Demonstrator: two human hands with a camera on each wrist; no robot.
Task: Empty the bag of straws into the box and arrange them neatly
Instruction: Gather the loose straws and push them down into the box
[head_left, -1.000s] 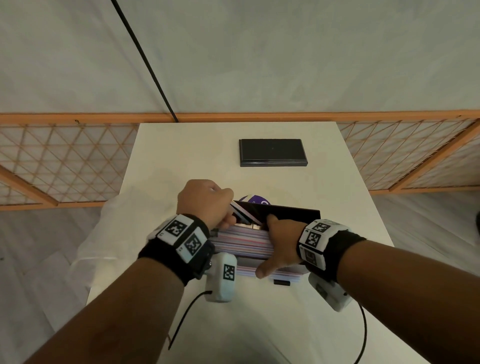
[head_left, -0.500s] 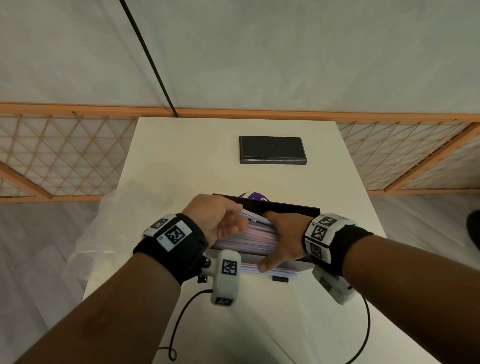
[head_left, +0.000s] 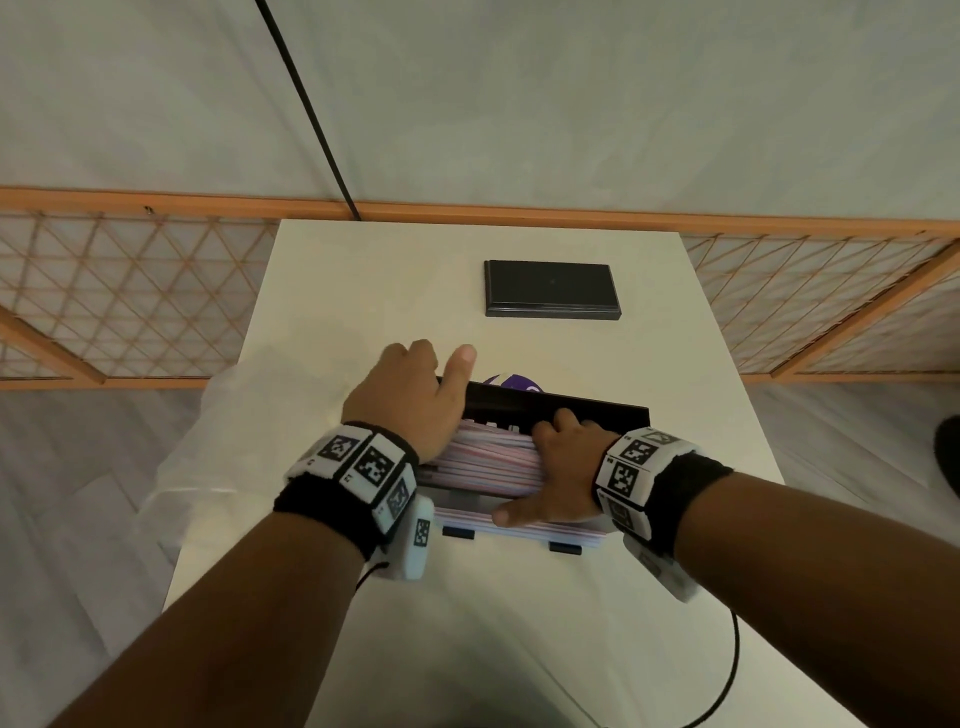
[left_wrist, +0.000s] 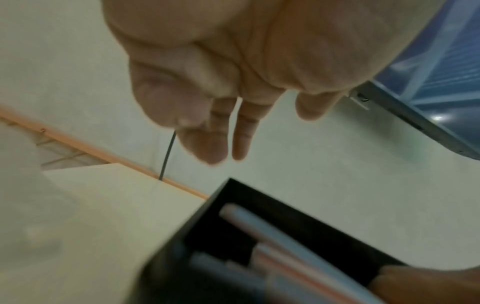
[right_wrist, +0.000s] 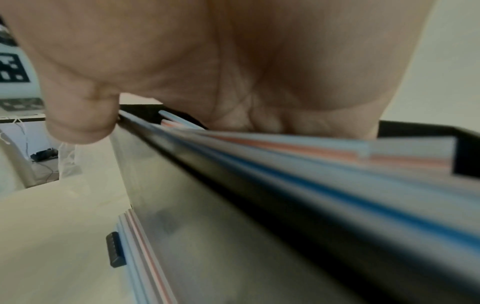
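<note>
Head view: left grip (head_left: 410, 400) loose, right grip (head_left: 563, 470) clasps striped straws (head_left: 488, 457) (in black box (head_left: 576, 408)).

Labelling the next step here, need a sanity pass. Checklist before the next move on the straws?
1. straws in the box lie parallel: ok.
2. Everything inside the box: not ok, loose straws lie outside, along the foot of its front wall.
3. left hand free: ok, fingers straight, holding nothing.
4. right hand steadying the stack: ok, fingers curled over it.
5. bag emptied: cannot tell.
</note>
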